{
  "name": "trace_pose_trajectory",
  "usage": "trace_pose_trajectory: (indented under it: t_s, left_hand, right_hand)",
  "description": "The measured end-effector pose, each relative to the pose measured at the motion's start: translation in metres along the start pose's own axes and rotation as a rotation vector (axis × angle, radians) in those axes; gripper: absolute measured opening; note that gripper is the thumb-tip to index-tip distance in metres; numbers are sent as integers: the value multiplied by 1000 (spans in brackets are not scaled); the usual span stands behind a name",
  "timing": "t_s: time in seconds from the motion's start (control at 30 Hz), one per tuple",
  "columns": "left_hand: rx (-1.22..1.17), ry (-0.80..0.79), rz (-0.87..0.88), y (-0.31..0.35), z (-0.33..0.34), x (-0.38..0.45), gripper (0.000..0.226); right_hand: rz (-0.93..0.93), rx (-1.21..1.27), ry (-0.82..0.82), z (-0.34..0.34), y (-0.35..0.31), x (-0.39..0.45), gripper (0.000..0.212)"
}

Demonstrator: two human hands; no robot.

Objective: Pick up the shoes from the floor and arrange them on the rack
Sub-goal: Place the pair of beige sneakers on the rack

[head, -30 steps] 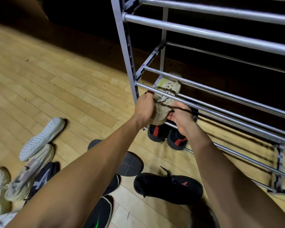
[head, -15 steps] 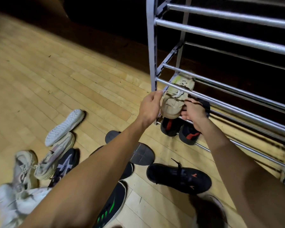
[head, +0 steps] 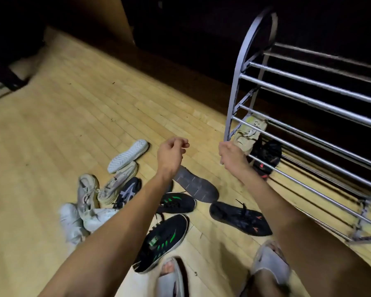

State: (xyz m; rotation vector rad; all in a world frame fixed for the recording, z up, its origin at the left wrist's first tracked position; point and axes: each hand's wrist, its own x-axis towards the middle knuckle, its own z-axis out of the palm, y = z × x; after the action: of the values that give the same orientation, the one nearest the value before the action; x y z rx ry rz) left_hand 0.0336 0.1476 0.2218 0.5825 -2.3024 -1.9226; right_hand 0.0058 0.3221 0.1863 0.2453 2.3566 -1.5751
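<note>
A beige sneaker [head: 250, 131] lies on the second-lowest tier of the metal shoe rack [head: 308, 99], at its left end. Below it, two black shoes with red marks [head: 268, 153] sit on the bottom tier. My right hand [head: 229, 154] is right at the beige sneaker's toe with curled fingers; whether it still holds the shoe is hidden. My left hand [head: 171, 153] hangs in the air left of the rack, loosely curled and empty. Several shoes lie on the floor, among them a black shoe sole-up [head: 196, 186] and a black shoe with orange marks [head: 240, 218].
Two black shoes with green stripes [head: 163, 241] lie near my feet, which wear grey slippers [head: 270, 260]. A heap of beige and white sneakers [head: 87, 191] and a white upturned sole [head: 128, 156] lie left. The wooden floor [head: 73, 125] stretches beyond; dark furniture stands behind the rack.
My left hand has let go of the beige sneaker and drawn back to the left. The view has pulled back and swung left, showing more floor and shoes.
</note>
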Motion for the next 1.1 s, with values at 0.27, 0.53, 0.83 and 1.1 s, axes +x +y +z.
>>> trace_pose_trajectory:
  t_s: [0.27,0.53,0.83,1.1]
  left_hand:
    - [12,75,-9,21,-85,-63,24]
    - [84,91,83,81,-181,-129,21]
    - [218,172,71,55,-257,-165,20]
    - [276,204,-49,-1,-263,-142,23]
  right_hand:
    - [-181,-219,-79,35,-85,-93,41]
    - [-312,-307,-127,59,-141,-179,44]
    - [-337,-369,-175,82,-145,-212,41]
    - [-248,-430,-247,115,-118,-176,44]
